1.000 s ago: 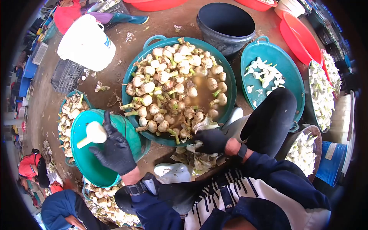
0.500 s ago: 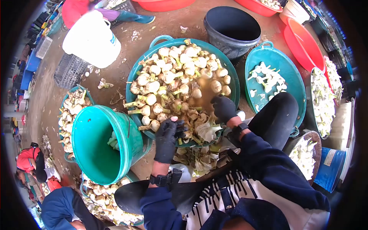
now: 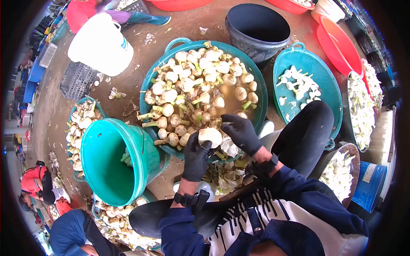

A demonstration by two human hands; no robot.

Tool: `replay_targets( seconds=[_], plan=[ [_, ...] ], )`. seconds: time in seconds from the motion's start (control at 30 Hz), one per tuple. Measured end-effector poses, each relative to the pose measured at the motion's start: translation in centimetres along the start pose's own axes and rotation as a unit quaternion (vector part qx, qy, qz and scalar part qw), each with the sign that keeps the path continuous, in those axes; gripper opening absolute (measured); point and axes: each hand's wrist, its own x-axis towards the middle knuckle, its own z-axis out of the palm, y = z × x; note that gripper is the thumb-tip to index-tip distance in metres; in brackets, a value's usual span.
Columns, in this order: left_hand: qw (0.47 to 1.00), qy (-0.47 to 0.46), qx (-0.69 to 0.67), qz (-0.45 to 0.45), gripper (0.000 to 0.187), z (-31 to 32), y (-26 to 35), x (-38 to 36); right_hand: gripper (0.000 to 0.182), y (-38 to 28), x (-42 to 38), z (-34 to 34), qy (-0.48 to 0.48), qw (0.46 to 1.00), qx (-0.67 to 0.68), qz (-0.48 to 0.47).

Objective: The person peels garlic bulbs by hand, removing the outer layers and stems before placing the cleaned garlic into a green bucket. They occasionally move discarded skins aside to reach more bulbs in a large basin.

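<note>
My left hand (image 3: 196,158), in a black glove, is closed around a large pale bulb (image 3: 210,137) over the near side of a round teal tub (image 3: 263,96). To its right, my right hand (image 3: 241,131), gloved too, is beside the bulb with its fingers bent and partly spread; whether it pinches anything small is unclear. Many bulbs with stalks (image 3: 185,79) fill the tub, and brown water (image 3: 232,100) shows at its right side. Peeled skins (image 3: 230,147) lie by the near rim, partly behind my right hand.
A green bucket (image 3: 136,166) stands at the left, a white bucket (image 3: 102,47) at the upper left. Behind the tub is a black bucket (image 3: 258,30). A teal basin (image 3: 329,85) with white pieces sits at the right. Other people (image 3: 68,234) are at the left edge.
My left hand now holds a pale bulb, near the tub's front. My right hand has moved down and left toward it, its fingers less curled. The large skins by the near rim are less visible.
</note>
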Motion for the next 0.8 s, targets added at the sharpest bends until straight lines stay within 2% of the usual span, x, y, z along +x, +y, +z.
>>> replay_targets(
  seconds=[0.07,0.1,0.23,0.33,0.43,0.63,0.73,0.8],
  plan=[
    [0.997,0.055,0.044,0.029,0.038,-0.3,-0.6,0.4,0.027,-1.0,-0.4,0.1,0.006,0.995,-0.071,-0.068],
    [0.994,0.082,0.066,0.042,0.038,-0.4,-0.9,0.5,0.021,-1.7,-0.8,0.3,0.011,0.990,-0.096,-0.100],
    [0.984,0.106,0.127,0.068,0.040,-0.3,-0.9,0.6,0.013,-3.1,-1.6,1.6,0.043,0.965,-0.183,-0.183],
    [0.964,0.122,0.209,0.113,0.039,0.1,-0.8,0.1,0.010,-3.1,-1.9,1.5,0.044,0.954,-0.222,-0.194],
    [0.949,0.123,0.257,0.136,0.039,0.2,-1.0,-0.1,0.008,-3.1,-2.0,1.1,0.026,0.951,-0.260,-0.166],
    [0.931,0.112,0.303,0.172,0.040,-0.1,-1.4,-0.1,0.007,-2.5,-1.7,1.1,0.029,0.956,-0.241,-0.163],
    [0.947,0.083,0.278,0.141,0.040,-0.3,-0.7,-0.2,0.012,-2.1,-1.4,0.6,-0.007,0.985,-0.156,-0.080],
    [0.966,0.052,0.225,0.117,0.041,-0.7,-0.3,-0.3,0.016,-2.1,-1.1,-0.1,0.010,0.995,-0.103,-0.002]
  ],
)
